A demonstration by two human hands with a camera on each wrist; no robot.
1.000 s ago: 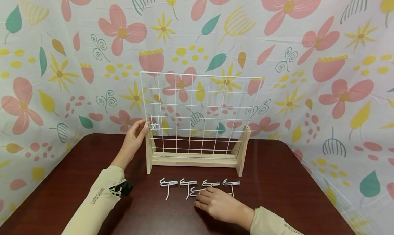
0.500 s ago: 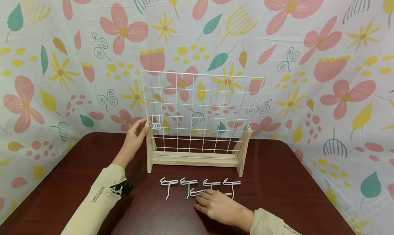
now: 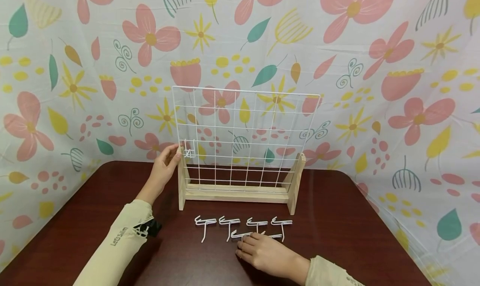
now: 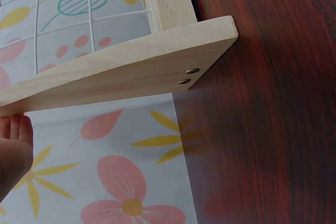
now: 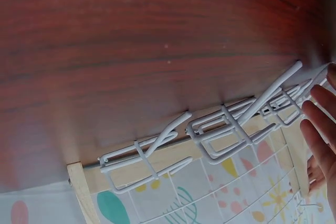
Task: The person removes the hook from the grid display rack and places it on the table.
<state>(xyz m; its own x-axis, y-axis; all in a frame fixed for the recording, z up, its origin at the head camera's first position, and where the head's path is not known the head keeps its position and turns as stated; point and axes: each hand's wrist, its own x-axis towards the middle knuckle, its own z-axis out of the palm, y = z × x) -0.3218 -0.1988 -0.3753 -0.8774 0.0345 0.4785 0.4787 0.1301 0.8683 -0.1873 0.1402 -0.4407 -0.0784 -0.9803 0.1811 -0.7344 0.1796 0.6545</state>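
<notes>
My left hand point(image 3: 162, 165) grips the top of the left wooden upright point(image 3: 182, 186) of a white wire grid rack point(image 3: 245, 90). In the left wrist view, its fingers point(image 4: 17, 128) touch the upright's outer side. A white wire hook point(image 3: 190, 153) hangs on the grid near that hand. My right hand point(image 3: 270, 254) rests low over the table beside several loose white wire hooks point(image 3: 206, 222), partly covering the nearer ones. The right wrist view shows its fingers point(image 5: 319, 139) loosely extended near a hook point(image 5: 223, 124), with none seen pinched; the thumb is hidden.
The rack's wooden base bar point(image 3: 236, 197) and right upright point(image 3: 297, 184) stand on the dark red-brown table point(image 3: 337, 236). A floral-patterned cloth point(image 3: 375, 111) hangs behind the table. Hooks lie in a row in front of the rack, with others nearer my right hand.
The left hand keeps its place on the upright. My right hand has shifted very slightly down, uncovering a little more of the nearer hooks.
</notes>
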